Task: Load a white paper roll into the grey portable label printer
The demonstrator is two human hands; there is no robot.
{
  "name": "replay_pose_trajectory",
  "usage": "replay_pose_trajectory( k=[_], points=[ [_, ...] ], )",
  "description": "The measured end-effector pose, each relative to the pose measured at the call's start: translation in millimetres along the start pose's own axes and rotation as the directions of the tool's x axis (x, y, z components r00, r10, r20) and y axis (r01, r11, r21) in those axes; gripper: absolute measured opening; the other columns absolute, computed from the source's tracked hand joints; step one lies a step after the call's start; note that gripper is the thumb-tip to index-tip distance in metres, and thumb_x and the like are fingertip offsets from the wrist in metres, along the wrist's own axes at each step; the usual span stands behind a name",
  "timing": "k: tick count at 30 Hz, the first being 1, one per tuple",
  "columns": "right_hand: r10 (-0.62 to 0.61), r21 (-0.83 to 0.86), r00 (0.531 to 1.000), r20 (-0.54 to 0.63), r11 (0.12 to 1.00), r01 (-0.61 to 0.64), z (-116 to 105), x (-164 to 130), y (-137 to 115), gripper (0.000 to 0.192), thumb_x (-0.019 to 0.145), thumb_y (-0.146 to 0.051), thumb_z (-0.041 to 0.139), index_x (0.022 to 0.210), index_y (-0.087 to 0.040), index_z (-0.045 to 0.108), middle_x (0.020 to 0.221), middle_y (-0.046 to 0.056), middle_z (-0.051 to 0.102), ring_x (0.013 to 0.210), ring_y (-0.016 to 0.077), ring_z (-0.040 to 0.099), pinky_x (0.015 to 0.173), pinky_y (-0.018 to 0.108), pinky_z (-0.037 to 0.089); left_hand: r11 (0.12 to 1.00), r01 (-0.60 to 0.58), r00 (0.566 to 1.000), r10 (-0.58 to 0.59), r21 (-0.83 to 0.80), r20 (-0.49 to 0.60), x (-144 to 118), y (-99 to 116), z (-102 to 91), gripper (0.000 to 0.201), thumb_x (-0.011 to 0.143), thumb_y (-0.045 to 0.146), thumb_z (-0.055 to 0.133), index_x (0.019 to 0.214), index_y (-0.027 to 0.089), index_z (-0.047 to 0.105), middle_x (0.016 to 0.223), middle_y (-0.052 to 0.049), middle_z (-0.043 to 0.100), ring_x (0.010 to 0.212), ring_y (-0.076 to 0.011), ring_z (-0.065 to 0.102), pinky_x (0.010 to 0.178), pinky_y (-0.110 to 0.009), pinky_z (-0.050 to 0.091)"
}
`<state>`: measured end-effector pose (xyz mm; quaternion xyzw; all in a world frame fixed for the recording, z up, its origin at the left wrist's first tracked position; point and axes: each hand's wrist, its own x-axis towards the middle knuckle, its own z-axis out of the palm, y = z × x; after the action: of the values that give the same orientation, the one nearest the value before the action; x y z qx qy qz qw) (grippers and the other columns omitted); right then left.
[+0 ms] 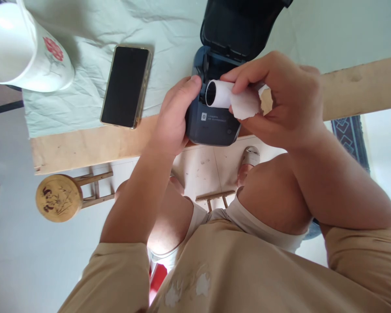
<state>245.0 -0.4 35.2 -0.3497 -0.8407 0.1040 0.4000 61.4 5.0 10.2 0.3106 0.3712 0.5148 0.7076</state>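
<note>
A wooden table (84, 150) stands over a pale tiled floor, part of it under a wrinkled light green cloth (84, 56). At the table's near edge sits a dark blue label printer (211, 126) with its lid swung open. The right hand (280, 102) is closed around a white paper roll (230, 98), held just above the printer's open bay. The left hand (174, 117) grips the printer's left side, thumb at the bay's rim. On the cloth lie a dark phone (126, 86) and a white flowered cup (26, 48). A round wooden stool (58, 198) stands below.
</note>
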Motion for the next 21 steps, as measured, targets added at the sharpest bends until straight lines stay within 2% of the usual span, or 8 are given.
replay_pose_trajectory(
  k=[9, 21],
  points=[
    [-0.013, -0.045, 1.000, -0.003, 0.999, 0.013, -0.1, 2.5, -1.2, 0.039, 0.065, 0.000, 0.060, 0.095, -0.024, 0.055, 0.106, -0.005, 0.071, 0.096, 0.0137, 0.070, 0.075, 0.023, 0.055, 0.998, -0.031, 0.999, 0.030, 0.045, 0.014, -1.3, 1.1, 1.3, 0.028, 0.085, 0.040, 0.055, 0.070, 0.018, 0.051, 0.066, -0.002, 0.046, 0.059, -0.0103, 0.048, 0.050, -0.022, 0.040],
    [0.024, -0.046, 0.999, 0.031, 0.999, -0.023, -1.0, 2.1, -2.1, 0.038, 0.068, -0.001, 0.058, 0.097, -0.025, 0.054, 0.108, -0.007, 0.070, 0.099, 0.0112, 0.069, 0.080, 0.021, 0.055, 0.999, -0.013, 1.000, 0.012, 0.041, 0.026, -4.3, 3.2, 5.5, 0.024, 0.086, 0.037, 0.055, 0.069, 0.019, 0.052, 0.068, -0.001, 0.047, 0.063, -0.0113, 0.050, 0.058, -0.024, 0.040]
  ],
)
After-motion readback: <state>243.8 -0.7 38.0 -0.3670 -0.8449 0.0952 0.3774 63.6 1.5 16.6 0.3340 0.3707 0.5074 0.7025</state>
